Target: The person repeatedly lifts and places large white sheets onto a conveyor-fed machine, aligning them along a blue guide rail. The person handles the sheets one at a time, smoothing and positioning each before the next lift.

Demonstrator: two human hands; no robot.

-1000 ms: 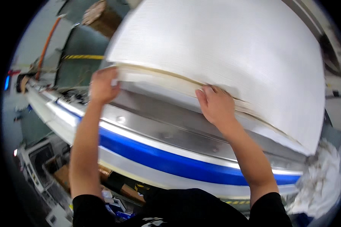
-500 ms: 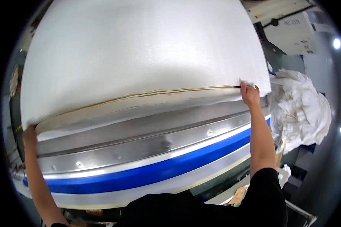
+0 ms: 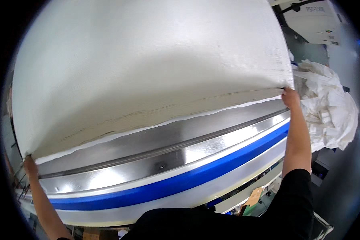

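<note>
— Blue band (image 3: 180, 182) runs nearest your body, then the steel strip (image 3: 204, 150) of the tabletop; use that straight line as your guide for squaring up.

— Your left hand (image 3: 30, 167) seems pinched on the near left corner of the white cloth (image 3: 156, 60), and your right hand (image 3: 291, 98) seems to grasp its near right corner, though some fingertips are hidden.

— Between them, the layered near edge (image 3: 156, 114) looks slightly wavy. You would do well to draw both corners apart evenly, with the layers pinched together.

— Mind the crumpled white bundle (image 3: 328, 108) just right of your right grip; a snag there could skew the edge. Beyond, the cloth spreads over the far side, so ease it gently: a sharp tug would likely wrinkle it.
</note>
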